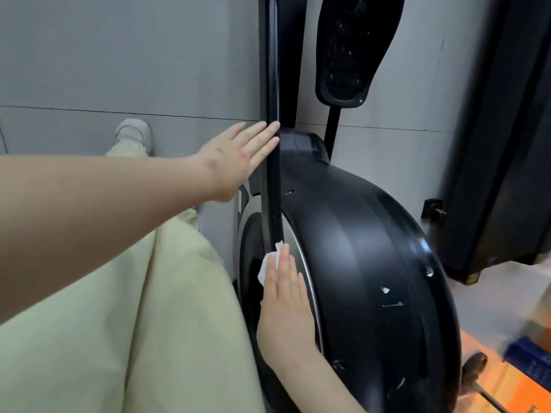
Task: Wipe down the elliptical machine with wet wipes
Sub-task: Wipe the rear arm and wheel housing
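Note:
The black elliptical machine [366, 248] fills the middle and right of the head view, its rounded flywheel housing facing me. A black bar [272, 180] runs down its left side. My left hand [238, 158] reaches in from the left with straight fingers, the fingertips touching that bar near the top of the housing. Lower down, my right hand [286, 305] lies flat with straight fingers and presses a white wet wipe [269, 265] against the silver rim and the bar's lower end. A black foot pedal [351, 49] hangs above.
Grey floor [119, 70] spreads at the left, with my pale trouser leg [149, 323] and a light shoe [132, 137] on it. Another dark machine [504, 144] stands at the right. Orange and blue objects [524, 362] lie at the lower right, blurred.

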